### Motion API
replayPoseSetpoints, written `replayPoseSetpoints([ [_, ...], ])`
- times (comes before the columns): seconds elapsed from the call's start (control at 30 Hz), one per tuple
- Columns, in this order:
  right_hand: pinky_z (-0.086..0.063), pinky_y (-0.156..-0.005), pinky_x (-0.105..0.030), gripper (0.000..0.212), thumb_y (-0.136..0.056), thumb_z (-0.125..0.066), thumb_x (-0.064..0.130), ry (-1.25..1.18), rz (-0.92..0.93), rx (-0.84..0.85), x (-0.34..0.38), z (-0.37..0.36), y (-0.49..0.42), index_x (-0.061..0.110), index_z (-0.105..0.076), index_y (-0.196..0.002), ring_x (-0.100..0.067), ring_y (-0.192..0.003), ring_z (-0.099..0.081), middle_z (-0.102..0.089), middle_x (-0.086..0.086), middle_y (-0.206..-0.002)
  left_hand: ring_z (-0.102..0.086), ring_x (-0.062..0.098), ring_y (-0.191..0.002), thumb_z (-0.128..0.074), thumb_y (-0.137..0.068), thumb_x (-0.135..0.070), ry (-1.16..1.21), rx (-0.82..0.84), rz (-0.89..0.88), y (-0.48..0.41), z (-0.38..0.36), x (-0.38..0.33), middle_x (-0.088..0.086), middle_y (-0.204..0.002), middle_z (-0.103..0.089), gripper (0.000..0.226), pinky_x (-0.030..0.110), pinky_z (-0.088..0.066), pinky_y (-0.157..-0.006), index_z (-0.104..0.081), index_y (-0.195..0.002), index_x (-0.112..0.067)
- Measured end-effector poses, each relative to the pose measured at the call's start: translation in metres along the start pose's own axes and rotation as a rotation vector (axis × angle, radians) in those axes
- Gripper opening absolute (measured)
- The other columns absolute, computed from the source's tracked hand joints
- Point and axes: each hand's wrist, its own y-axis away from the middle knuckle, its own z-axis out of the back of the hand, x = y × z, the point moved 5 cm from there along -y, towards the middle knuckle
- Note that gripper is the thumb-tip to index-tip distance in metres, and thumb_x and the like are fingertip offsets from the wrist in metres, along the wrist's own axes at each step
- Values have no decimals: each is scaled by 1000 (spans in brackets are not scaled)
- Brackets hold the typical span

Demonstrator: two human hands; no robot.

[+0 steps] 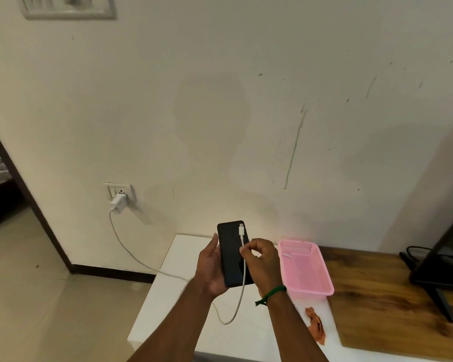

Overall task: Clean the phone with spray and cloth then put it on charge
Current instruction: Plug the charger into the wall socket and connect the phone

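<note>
My left hand (212, 267) holds a black phone (232, 253) upright above the white table top (173, 304), its dark screen facing me. My right hand (263, 262) pinches the white charging cable (243, 278) a little below its plug (241, 229), which lies against the screen near the phone's top and is not inserted. The cable loops down over the table and runs left to a white charger (119, 202) plugged into the wall socket (121, 192). An orange cloth (316, 325) lies crumpled on the table to the right. No spray bottle is in view.
A pink plastic basket (322, 283) stands just right of my hands. A wooden surface (382, 296) adjoins the white table, with a black stand and screen (439, 273) at its far right. A doorway (0, 184) opens at the left.
</note>
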Motion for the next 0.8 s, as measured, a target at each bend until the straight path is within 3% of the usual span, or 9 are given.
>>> replayPoseSetpoints([
  [0.1,-49,-74,-24,15,-76,-67,5,-17,49,-62,14,7,8,16,-65,-67,-8,-88,-59,-63,11,-88,-62,37,-102,-37,-89,-62,14,49,-36,-1,-6,-9,20,-118,-62,66,53,-51,-89,-68,-115,-10],
  [0.17,-52,-75,-27,16,-77,-68,4,-61,48,-84,17,12,12,17,-66,-69,-10,-87,-62,-66,9,-89,-55,37,-109,-40,-88,-64,11,86,-61,-2,-9,-18,20,-126,-55,70,56,-41,-99,-59,-127,-9],
  [0.3,-57,-64,-27,13,-80,-66,1,-246,13,-72,23,22,24,13,-66,-82,-19,-69,-68,-69,-3,-77,-55,41,-110,-38,-89,-67,25,107,-91,-4,-12,-36,22,-128,-53,75,58,-42,-98,-52,-135,-10],
  [0.43,-52,-54,-26,19,-83,-63,-1,-294,0,-43,21,24,39,12,-68,-96,-18,-55,-60,-67,-4,-64,-52,42,-116,-43,-87,-67,35,120,-131,-2,-17,-51,24,-139,-45,77,57,-35,-104,-45,-141,-13],
  [0.57,-49,-48,-26,7,-83,-66,14,-214,3,-85,14,22,51,17,-71,-88,-12,-47,-54,-65,-2,-59,-52,41,-117,-43,-86,-68,63,122,-163,1,-27,-61,23,-139,-45,78,55,-37,-104,-45,-142,-14],
  [0.7,-50,-49,-26,11,-83,-67,20,-133,-10,-63,11,11,58,28,-69,-75,-13,-45,-54,-65,-1,-57,-53,41,-115,-44,-83,-69,77,108,-177,2,-35,-64,25,-143,-41,79,53,-40,-102,-45,-142,-15],
  [0.8,-48,-50,-27,12,-84,-67,20,-129,-67,-29,9,3,60,21,-70,-72,-12,-45,-53,-63,-1,-55,-54,40,-115,-47,-81,-69,85,106,-179,3,-36,-63,25,-144,-42,80,52,-37,-104,-47,-141,-16],
])
